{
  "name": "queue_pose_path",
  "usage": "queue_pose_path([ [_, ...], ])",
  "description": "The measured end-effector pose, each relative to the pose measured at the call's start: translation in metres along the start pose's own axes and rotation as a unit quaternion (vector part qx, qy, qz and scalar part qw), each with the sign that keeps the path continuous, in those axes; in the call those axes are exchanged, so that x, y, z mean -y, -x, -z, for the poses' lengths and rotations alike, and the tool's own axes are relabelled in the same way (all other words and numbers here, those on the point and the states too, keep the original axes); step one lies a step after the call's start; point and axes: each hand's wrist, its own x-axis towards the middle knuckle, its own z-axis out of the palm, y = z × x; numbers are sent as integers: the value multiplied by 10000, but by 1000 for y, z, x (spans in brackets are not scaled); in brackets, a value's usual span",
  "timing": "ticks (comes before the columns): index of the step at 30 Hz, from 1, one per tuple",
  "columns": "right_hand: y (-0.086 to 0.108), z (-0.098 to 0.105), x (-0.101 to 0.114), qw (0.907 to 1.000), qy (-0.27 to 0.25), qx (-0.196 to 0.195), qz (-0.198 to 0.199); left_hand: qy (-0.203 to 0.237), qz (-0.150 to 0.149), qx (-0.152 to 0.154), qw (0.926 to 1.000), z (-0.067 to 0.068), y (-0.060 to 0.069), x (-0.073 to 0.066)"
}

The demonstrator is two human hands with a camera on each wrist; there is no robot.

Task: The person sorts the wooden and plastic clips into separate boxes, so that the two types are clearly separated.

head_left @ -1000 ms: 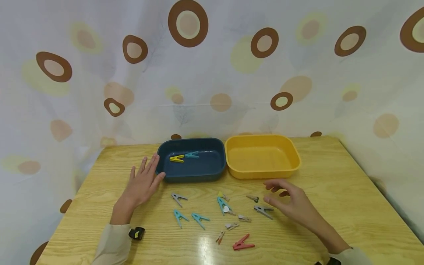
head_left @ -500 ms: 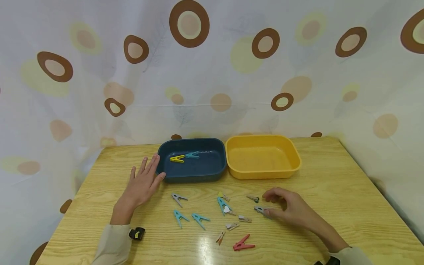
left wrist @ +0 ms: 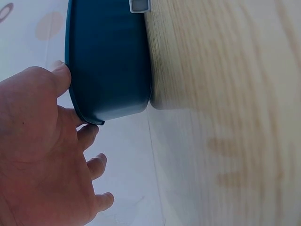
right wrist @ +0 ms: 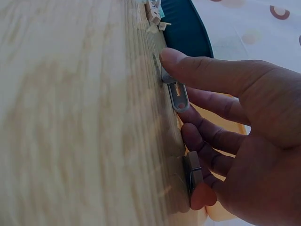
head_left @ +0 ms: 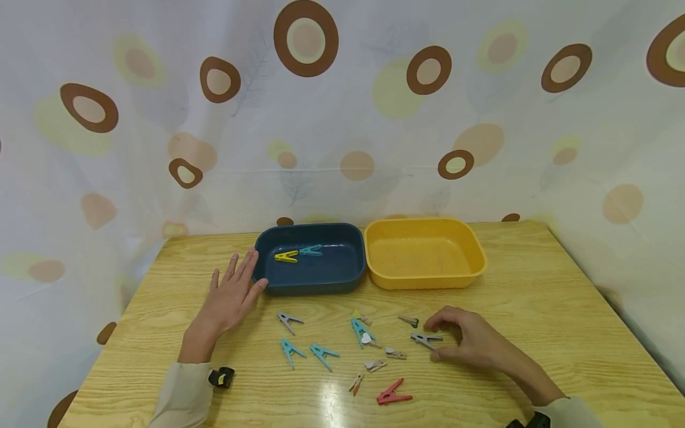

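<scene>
My left hand [head_left: 227, 300] touches the left end of the dark blue basin [head_left: 313, 289], its fingers nearly straight; in the left wrist view the thumb lies at the rim. My right hand [head_left: 471, 337] is spread around a grey clothespin [head_left: 425, 340] on the table, thumb on the near side, fingertips beyond. The head view shows a gap between thumb and fingers. In the right wrist view the thumb partly covers the grey clothespin [right wrist: 180, 96]. A small wooden clothespin with an orange heart [right wrist: 203, 197] lies under the fingers there; the hand appears to hide it in the head view.
Inside the blue basin lie a yellow clothespin [head_left: 286, 256] and a teal one [head_left: 310, 250]. A yellow basin [head_left: 428, 281] adjoins it. Several teal and small wooden clothespins, another grey clothespin [head_left: 289, 321] and a red clothespin [head_left: 393, 393] lie on the wooden table.
My right hand has moved nearer and lower around the grey clothespin, its thumb passing over it and now on its near side. The left hand has stayed put.
</scene>
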Motion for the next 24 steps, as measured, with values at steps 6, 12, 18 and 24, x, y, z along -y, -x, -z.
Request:
queue_pose_path([
  [6,-1,0,-2,9999,70,76,-72,8,-13,-14,10000,0,0,1],
  [12,-2,0,-1,9998,151,76,-143,5,-22,-37,10000,0,0,0],
  [18,-2,1,3,9999,54,9,-126,1,-59,-131,9999,0,-1,0],
  [24,-3,4,10,9992,294,-272,90,-45,-2,-36,10000,0,0,0],
])
